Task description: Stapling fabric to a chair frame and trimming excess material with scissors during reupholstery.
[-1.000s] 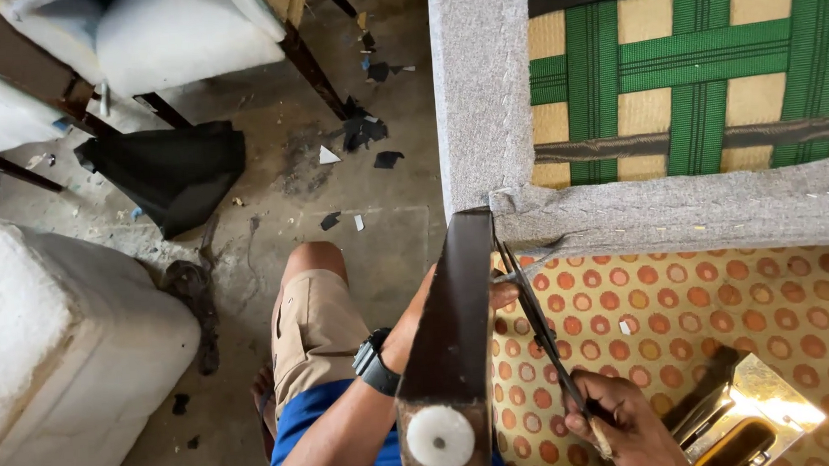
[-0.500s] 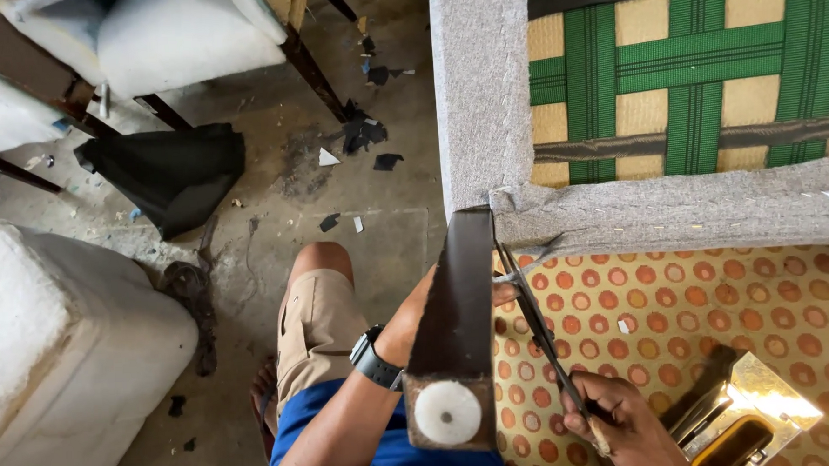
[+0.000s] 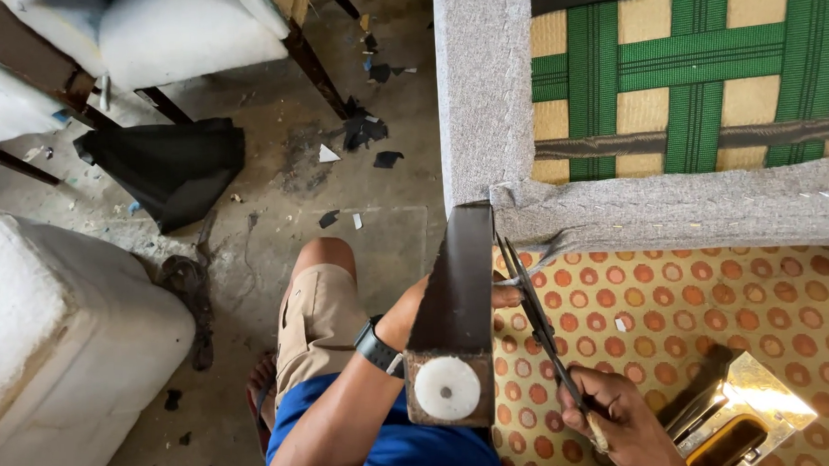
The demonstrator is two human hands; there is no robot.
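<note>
Since a moment ago almost nothing has moved, so the cutting is slow and steady. My right hand (image 3: 618, 418) is closed around the handles of the scissors (image 3: 536, 323), and the blades point at the grey fabric (image 3: 675, 214) by the dark wooden leg (image 3: 455, 296). My left hand (image 3: 503, 292) reaches behind the leg, fingers pinching the fabric edge.

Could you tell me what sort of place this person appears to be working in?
Most likely an upholstery workshop. An upturned seat frame shows green webbing under grey fabric. The right hand works scissors beside a dark wooden leg. Foam-padded chairs and fabric scraps sit on the concrete floor.
</note>
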